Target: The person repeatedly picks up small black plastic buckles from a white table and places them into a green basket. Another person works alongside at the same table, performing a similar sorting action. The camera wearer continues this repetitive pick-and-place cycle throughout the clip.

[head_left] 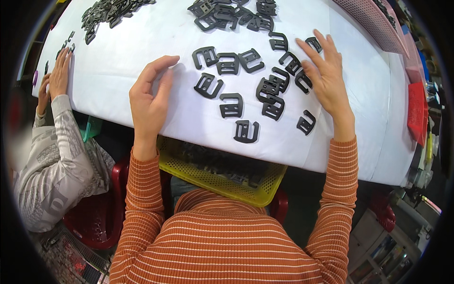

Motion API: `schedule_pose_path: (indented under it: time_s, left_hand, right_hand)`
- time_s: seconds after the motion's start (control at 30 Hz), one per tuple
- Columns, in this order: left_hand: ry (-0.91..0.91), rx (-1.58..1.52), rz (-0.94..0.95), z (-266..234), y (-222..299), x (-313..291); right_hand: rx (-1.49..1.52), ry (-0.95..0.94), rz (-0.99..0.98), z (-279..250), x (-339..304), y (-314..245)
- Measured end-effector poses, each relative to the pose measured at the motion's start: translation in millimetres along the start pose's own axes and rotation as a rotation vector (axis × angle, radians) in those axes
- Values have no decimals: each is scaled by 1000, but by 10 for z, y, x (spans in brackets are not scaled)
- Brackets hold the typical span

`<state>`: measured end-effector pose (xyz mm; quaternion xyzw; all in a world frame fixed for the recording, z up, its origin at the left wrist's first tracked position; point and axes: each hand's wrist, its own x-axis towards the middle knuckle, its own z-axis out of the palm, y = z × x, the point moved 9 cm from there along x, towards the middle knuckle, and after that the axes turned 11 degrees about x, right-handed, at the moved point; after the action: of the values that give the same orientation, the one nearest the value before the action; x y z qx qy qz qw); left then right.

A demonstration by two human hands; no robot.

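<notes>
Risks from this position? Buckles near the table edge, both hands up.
1. The black plastic buckle lies close to the white table's front edge; a sweep might knock it off, perhaps past the yellow basket below.
2. The right hand hovers over overlapping buckles; it could drag several at once.
3. The left hand is open with no grip on anything, so a piece nudged toward it may slide away.

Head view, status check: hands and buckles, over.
Left hand open, curled, empty, off the buckles. Right hand open, fingers spread on the right-side buckles. Buckles loose on the white table; yellow basket under its edge. Nothing in the way.
</notes>
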<state>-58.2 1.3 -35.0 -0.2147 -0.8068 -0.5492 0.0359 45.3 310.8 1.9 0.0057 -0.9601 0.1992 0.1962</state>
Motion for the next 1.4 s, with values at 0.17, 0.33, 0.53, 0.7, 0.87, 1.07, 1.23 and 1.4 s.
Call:
schedule_pose_path:
  time_s: [0.17, 0.33, 0.53, 0.7, 0.87, 1.07, 1.23, 1.4]
  left_hand:
    - [16, 20, 7, -30, 56, 74]
    - [-111, 92, 13, 110, -42, 98]
    - [-284, 640, 443, 696, 314, 107]
    - [-289, 667, 529, 795, 420, 15]
    - [-259, 503, 507, 764, 574, -421]
    - [-274, 214, 342, 435, 737, -963]
    - [-234, 149, 293, 354, 675, -344]
    - [-20, 307, 341, 684, 65, 1330]
  right_hand:
    - [130, -61, -97, 90, 291, 30]
    - [104, -70, 29, 260, 256, 469]
    - [81, -154, -120, 520, 117, -230]
    - [291, -106, -82, 634, -21, -692]
    - [457, 2, -25, 668, -339, -1061]
    - [633, -35, 62, 492, -944, -1548]
    - [874, -186, 168, 402, -1079, -1593]
    - [756, 88, 133, 217, -720, -1206]
